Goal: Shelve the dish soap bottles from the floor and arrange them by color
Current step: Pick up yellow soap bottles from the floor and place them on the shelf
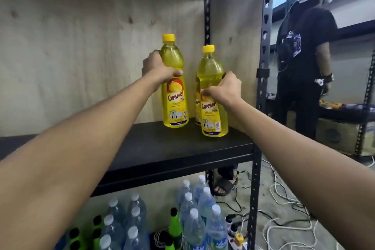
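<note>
On black shelf (142,148): left hand (158,69) grips yellow bottle (174,87); right hand (223,89) grips second yellow bottle (213,115).

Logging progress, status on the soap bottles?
Left hand and right hand each grip a yellow bottle on the shelf. Third yellow behind. Nothing blocking.

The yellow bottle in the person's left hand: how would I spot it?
Find the black shelf. Of its yellow bottles, the left-hand bottle stands farthest left, gripped by the left hand; it rises highest in view.
</note>
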The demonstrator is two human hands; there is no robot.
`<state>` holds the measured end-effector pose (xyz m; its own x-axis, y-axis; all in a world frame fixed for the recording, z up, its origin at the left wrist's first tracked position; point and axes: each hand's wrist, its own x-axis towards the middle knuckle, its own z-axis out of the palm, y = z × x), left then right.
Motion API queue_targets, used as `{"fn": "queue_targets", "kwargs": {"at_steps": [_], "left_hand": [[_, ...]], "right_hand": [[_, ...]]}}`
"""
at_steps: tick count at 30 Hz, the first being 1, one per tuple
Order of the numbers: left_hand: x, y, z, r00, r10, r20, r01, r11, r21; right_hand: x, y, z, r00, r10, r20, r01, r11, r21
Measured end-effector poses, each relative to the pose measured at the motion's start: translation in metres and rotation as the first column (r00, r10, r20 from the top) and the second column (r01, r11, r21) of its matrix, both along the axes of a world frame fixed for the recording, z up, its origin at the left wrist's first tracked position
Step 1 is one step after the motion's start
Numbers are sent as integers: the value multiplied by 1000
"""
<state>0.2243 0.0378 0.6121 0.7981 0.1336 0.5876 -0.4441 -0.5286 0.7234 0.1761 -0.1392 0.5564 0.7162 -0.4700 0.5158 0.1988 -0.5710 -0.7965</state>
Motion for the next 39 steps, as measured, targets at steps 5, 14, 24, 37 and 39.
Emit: {"fn": "queue_targets", "kwargs": {"at_steps": [5, 14, 24, 37, 39], "left_hand": [[47, -16, -25, 996, 4, -86, -7, 999, -35], [68, -16, -39, 987, -92, -133, 105, 990, 95], [-73, 6, -136, 980, 15, 200, -50, 984, 171], [-225, 50, -634, 557, 166, -814, -3, 980, 198], [-239, 64, -673, 390, 241, -889, 2, 965, 263]], "right_hand": [[39, -8, -13, 998, -34, -47, 36, 998, 47], [48, -21, -22, 998, -41, -44, 43, 998, 39], [-109, -10, -175, 983, -179, 42, 179, 984, 1], [-232, -9, -566, 257, 0, -966, 55, 998, 15], [-226, 1, -594, 178, -23, -984, 30, 999, -18]]}}
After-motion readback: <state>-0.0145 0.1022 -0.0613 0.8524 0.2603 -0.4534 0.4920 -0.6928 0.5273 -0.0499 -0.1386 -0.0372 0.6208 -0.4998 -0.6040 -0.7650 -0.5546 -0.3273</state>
